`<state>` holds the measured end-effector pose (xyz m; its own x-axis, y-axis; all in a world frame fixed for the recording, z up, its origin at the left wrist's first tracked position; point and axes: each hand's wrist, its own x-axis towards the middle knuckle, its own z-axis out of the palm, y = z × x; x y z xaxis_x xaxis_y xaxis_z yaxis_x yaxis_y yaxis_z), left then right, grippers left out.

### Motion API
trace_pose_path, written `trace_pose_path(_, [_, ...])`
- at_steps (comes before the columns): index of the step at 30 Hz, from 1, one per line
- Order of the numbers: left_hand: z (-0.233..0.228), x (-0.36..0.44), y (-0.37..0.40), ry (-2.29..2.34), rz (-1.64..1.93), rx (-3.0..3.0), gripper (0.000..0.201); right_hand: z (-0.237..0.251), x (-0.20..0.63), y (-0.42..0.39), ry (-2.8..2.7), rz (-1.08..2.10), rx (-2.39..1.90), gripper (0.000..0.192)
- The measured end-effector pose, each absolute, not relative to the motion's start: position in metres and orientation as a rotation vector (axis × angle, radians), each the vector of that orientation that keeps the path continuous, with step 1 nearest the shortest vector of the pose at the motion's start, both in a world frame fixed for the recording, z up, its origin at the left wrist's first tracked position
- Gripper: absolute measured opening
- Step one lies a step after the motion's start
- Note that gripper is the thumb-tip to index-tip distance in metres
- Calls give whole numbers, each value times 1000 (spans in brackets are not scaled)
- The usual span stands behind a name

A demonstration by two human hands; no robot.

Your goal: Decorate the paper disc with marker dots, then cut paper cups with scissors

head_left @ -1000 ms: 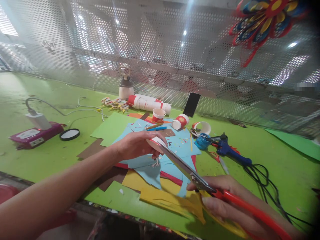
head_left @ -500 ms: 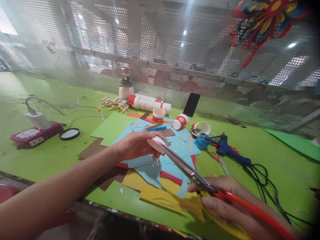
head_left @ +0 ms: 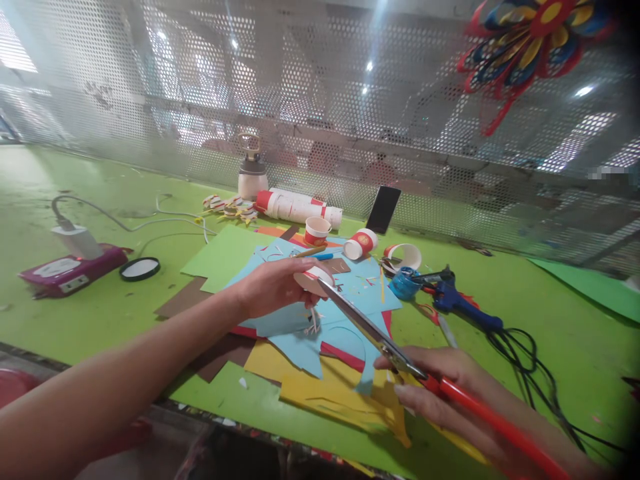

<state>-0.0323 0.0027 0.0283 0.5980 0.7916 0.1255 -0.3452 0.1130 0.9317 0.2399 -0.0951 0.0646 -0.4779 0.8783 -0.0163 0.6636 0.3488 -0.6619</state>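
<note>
Scissors meet a small paper cup held over a litter of coloured paper.

The left hand (head_left: 273, 287) is closed around a small white paper cup with a red band (head_left: 313, 279), holding it on its side just above the sheets of light-blue card (head_left: 300, 347) that lie on the green desk (head_left: 100, 313). The right hand (head_left: 440, 393) grips the red handles of a pair of long steel-bladed scissors (head_left: 373, 330), whose blade tips touch the cup's rim. Under the blades lie yellow paper (head_left: 340, 400) and red scraps. Further back stand two more red-and-white paper cups (head_left: 317, 230), a black phone (head_left: 383, 209) leaning on the perforated metal screen (head_left: 320, 100), and a blue glue gun (head_left: 457, 300) with its black cable to the right.
</note>
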Motion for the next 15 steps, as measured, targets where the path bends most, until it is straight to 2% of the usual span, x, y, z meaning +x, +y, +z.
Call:
trace_pose_path(7, [25,-35,10,533,1017,1079,40,65,241,-90,-2450,938,-1245,22])
trace_pose_path(12, [26,-38,8,376,1003,1145,33,65,244,-84,-2413,846,-1214,27])
trace_pose_path(15, [28,-39,5,290,982,1196,36,63,246,-84,-2292,783,-1249,31])
